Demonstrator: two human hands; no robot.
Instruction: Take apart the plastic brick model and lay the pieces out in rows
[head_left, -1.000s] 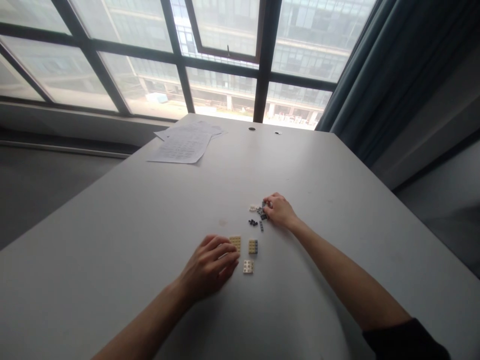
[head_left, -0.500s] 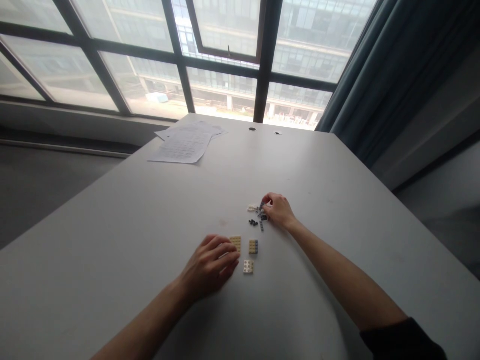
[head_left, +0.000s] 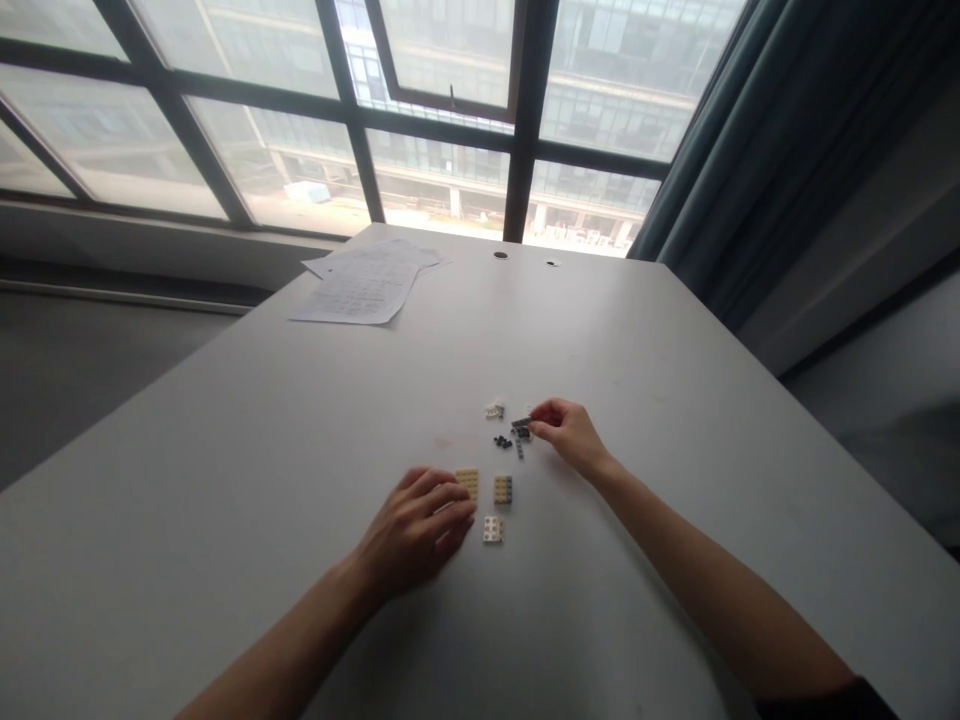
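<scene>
My right hand [head_left: 564, 430] pinches a dark grey building-block strip [head_left: 521, 423] between thumb and fingertips, just over the pile of small parts. Under and beside it lie several small black pieces [head_left: 502, 441], a grey studded strip [head_left: 520, 449] and white pieces [head_left: 495, 410]. My left hand [head_left: 420, 520] rests on the table, fingers loosely bent and apart, fingertips overlapping the left edge of a tan studded plate [head_left: 468, 482]; its thumb is hidden. Right of that plate sits a tan and blue-grey block [head_left: 502, 489]. Nearer me lies a pale cream studded block [head_left: 493, 530].
Printed sheets of paper [head_left: 364, 285] lie at the far left of the white table [head_left: 600, 340]. Two round cable holes, one dark [head_left: 501, 255], are near the far edge. Beyond are a large window and a dark curtain [head_left: 697, 170] at right.
My right hand has shifted slightly right and toward me. A dark grey strip now shows clearly in its fingertips, where a blue-grey piece showed before. My left hand stays by the tan plate.
</scene>
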